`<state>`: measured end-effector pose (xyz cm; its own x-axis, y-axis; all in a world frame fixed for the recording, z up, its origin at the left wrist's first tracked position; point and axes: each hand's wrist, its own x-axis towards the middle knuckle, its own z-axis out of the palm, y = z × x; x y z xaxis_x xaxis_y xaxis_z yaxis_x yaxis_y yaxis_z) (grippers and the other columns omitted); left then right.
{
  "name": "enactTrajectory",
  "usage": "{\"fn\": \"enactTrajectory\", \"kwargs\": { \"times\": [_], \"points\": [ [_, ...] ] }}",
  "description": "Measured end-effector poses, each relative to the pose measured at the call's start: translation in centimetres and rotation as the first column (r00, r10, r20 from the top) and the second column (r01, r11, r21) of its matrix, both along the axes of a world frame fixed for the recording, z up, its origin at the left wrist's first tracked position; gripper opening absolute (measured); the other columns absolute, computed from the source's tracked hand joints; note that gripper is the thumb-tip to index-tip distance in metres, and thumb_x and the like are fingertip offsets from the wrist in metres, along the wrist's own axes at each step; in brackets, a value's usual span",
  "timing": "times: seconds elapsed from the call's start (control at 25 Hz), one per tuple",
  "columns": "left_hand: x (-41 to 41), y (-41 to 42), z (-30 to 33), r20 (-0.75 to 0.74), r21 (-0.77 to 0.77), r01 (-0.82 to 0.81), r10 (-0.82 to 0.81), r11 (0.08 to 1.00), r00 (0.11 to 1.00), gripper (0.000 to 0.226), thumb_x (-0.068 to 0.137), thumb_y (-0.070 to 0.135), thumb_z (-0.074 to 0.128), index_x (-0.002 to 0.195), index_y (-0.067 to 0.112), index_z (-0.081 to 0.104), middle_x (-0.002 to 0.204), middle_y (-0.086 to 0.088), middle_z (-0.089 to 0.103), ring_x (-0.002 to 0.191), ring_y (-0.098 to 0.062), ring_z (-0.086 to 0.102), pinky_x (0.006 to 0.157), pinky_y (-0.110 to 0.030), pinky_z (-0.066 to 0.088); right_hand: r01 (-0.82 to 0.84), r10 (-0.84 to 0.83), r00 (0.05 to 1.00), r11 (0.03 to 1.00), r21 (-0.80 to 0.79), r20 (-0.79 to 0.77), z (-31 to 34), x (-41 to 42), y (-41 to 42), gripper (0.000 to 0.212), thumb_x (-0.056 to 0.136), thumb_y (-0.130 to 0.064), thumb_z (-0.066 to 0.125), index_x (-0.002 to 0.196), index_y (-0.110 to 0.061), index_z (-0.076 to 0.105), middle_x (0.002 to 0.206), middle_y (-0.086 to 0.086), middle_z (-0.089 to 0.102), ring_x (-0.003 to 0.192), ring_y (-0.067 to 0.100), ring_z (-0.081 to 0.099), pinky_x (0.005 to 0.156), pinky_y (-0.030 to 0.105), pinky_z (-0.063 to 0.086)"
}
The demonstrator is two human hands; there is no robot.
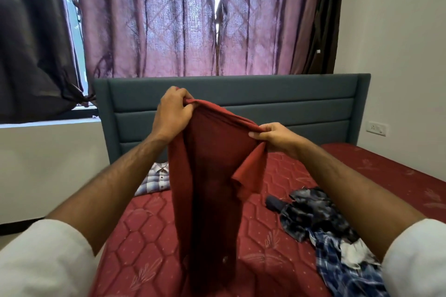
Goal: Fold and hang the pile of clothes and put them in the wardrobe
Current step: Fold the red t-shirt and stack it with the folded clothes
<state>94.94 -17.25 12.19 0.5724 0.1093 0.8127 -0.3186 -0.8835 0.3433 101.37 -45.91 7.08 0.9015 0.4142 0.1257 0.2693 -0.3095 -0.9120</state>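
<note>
- A dark red shirt (212, 176) hangs in the air at the middle of the view, held up by its top edge above the bed; its lower end reaches the mattress (149, 236) at 6 o'clock.
- The left hand (172, 113) grips the shirt's upper left corner, its fingers (185, 101) curled round a bunch of the cloth.
- The right hand (275, 136) holds the upper right corner a little lower, thumb and fingers pinching the fabric; a short sleeve (248, 176) droops just below it.
- Both forearms come in from the lower corners, each ending in a white sleeve (43, 260).
- At 9 o'clock from the red shirt, a folded light checked shirt (154, 179) lies flat on the mattress near the headboard.
- At 4 o'clock lies a loose pile of clothes (321, 222): a dark patterned garment on top of a blue checked one (345, 270).
- The mattress is red with a quilted hexagon pattern.
- At 12 o'clock stands a grey-blue padded headboard (241, 99), with purple curtains (149, 19) over a window behind it.
- A white wall socket (376, 128) sits at 3 o'clock.
</note>
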Motion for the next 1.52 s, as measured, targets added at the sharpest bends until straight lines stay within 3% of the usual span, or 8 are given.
{"fn": "enactTrajectory", "kwargs": {
  "times": [0.12, 0.28, 0.48, 0.64, 0.84, 1.04, 1.2, 1.52],
  "points": [
    [-0.3, 2.0, -1.2, -0.038, 0.084, -0.281, 0.285, 0.956, 0.958, 0.016, 0.091, 0.029, 0.067, 0.095, 0.015, 0.074, 0.105, -0.009, 0.056, 0.104, -0.035, 0.053, 0.087, -0.048, 0.044, -0.013, 0.011, 0.993, 1.0, 0.01, 0.118, 0.6, -0.2, 0.2, 0.014, 0.092, -0.016, 0.073, 0.082, -0.019, 0.064, 0.067, -0.006, 0.058, 0.053, 0.004, 0.05, 0.051, 0.02, 0.041],
    [-0.7, 2.6, -1.1, -0.094, 0.005, -0.365, 0.363, 0.931, 0.927, 0.019, 0.094, 0.02, 0.058, 0.102, 0.011, 0.073, 0.118, -0.011, 0.056, 0.114, -0.036, 0.05, 0.096, -0.052, 0.04, -0.003, 0.166, 0.942, 0.875, -0.485, 0.293, 1.0, -0.3, 1.4, 0.012, 0.088, -0.015, 0.074, 0.082, -0.024, 0.069, 0.078, -0.008, 0.069, 0.068, 0.006, 0.061, 0.068, 0.028, 0.05],
    [-1.3, 1.9, -4.8, -0.236, -0.047, 0.138, -0.145, 0.989, 0.961, 0.037, 0.077, -0.002, 0.043, 0.101, 0.015, 0.065, 0.087, 0.004, 0.066, 0.089, -0.024, 0.062, 0.084, -0.035, 0.048, -0.115, 0.139, 0.979, 0.98, -0.16, 0.149, -0.1, -1.7, 3.5, 0.02, 0.095, 0.006, 0.055, 0.09, -0.011, 0.064, 0.077, 0.0, 0.062, 0.056, 0.0, 0.056, 0.054, 0.015, 0.046],
    [-1.9, -0.5, -8.5, -0.439, -0.165, 0.273, -0.318, 0.948, 0.84, 0.027, 0.091, 0.031, 0.042, 0.088, 0.019, 0.066, 0.09, 0.008, 0.069, 0.09, -0.015, 0.06, 0.084, -0.038, 0.045, -0.14, 0.129, 0.989, 0.977, 0.16, 0.075, 1.0, -2.1, 5.2, 0.016, 0.1, -0.009, 0.061, 0.089, -0.015, 0.071, 0.079, -0.001, 0.073, 0.066, 0.006, 0.066, 0.072, 0.023, 0.056],
    [-1.3, -2.2, -7.0, -0.344, -0.765, 0.337, -0.79, 0.549, 0.507, 0.062, 0.09, 0.069, 0.053, 0.109, 0.012, 0.069, 0.097, -0.016, 0.067, 0.087, -0.026, 0.062, 0.081, -0.038, 0.048, -0.091, 0.107, 0.993, 0.959, 0.27, -0.046, 1.3, -2.7, 5.5, 0.011, 0.097, -0.009, 0.064, 0.091, -0.007, 0.072, 0.077, 0.004, 0.075, 0.063, 0.01, 0.069, 0.066, 0.022, 0.057],
    [-0.3, -4.1, -6.7, -0.172, -0.65, 0.412, -0.652, 0.638, 0.738, 0.02, 0.089, 0.021, 0.075, 0.106, 0.015, 0.066, 0.096, -0.001, 0.073, 0.087, -0.01, 0.068, 0.081, -0.031, 0.053, -0.178, 0.167, 0.983, 0.965, 0.191, 0.07, 1.1, -2.6, 5.8, 0.011, 0.09, -0.003, 0.069, 0.099, -0.01, 0.068, 0.092, 0.01, 0.071, 0.079, 0.015, 0.066, 0.077, 0.028, 0.053],
    [-0.5, -4.5, -3.5, 0.013, -0.59, 0.449, -0.548, 0.671, 0.836, 0.01, 0.089, 0.015, 0.074, 0.096, 0.019, 0.069, 0.091, -0.002, 0.071, 0.085, -0.011, 0.063, 0.085, -0.035, 0.05, -0.259, 0.268, 0.955, 0.962, 0.081, -0.125, -1.3, -3.5, 3.8, 0.027, 0.08, 0.003, 0.078, 0.106, -0.004, 0.072, 0.097, 0.012, 0.076, 0.077, 0.02, 0.072, 0.069, 0.03, 0.06],
    [0.8, -0.7, 2.9, 0.193, -0.552, 0.39, -0.341, 0.737, 0.92, 0.018, 0.082, 0.047, 0.071, 0.085, 0.032, 0.062, 0.082, 0.01, 0.067, 0.083, -0.013, 0.061, 0.086, -0.045, 0.052, -0.131, 0.277, 0.952, 0.751, 0.647, -0.129, -5.0, -2.5, 7.9, 0.025, 0.091, 0.003, 0.06, 0.111, -0.007, 0.069, 0.1, 0.008, 0.076, 0.079, 0.015, 0.073, 0.072, 0.028, 0.059]
  ]
}}
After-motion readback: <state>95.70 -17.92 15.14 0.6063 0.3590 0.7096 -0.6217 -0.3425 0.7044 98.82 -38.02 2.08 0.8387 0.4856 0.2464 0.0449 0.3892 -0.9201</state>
